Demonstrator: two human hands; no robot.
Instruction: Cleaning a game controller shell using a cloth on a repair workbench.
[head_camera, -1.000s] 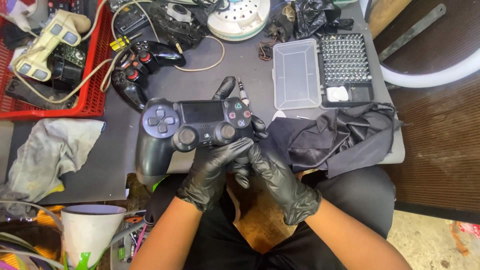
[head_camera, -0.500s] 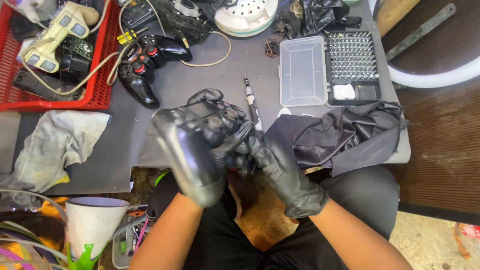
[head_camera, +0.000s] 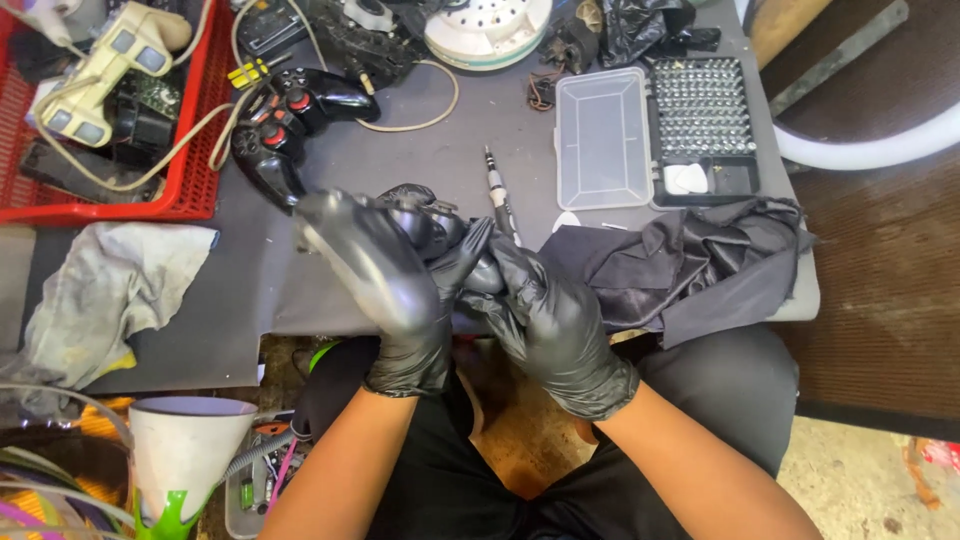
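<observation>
Tabletop (head_camera: 440, 150): grey and cluttered, person seated at its 6 o'clock edge.
Black cloth (head_camera: 690, 260): bunched at 3 o'clock of the hands, draped over the tabletop edge.
Red basket (head_camera: 190, 190): at 10 o'clock, with a beige gamepad (head_camera: 110, 65) and cables in it.
Grey rag (head_camera: 110, 290): at 9 o'clock, lying flat.
Bit case (head_camera: 700, 110): at 1 o'clock, open, its clear lid laid out beside the bit tray.
Spare black-and-red gamepad (head_camera: 285, 125): at 11 o'clock, lying on the tabletop.

Black gamepad (head_camera: 425, 215): off the tabletop, held at the near edge between both gloved hands and mostly covered by them.
Left hand (head_camera: 385, 270): motion-blurred, grip wrapped over the top and left of the shell, fingers closed on it.
Right hand (head_camera: 550, 320): grip curled round the right end, fingertips pressed to the body.
Screwdriver (head_camera: 498, 195): lies free at 12 o'clock, just beyond the right hand's fingers, touching neither hand.

My read: this is the handling and reorienting stage, with the gamepad being turned over in the hands, no tool engaged. Any tool work would need one hand freed and the other taking the shell's full weight. I can't tell which face is up.
</observation>
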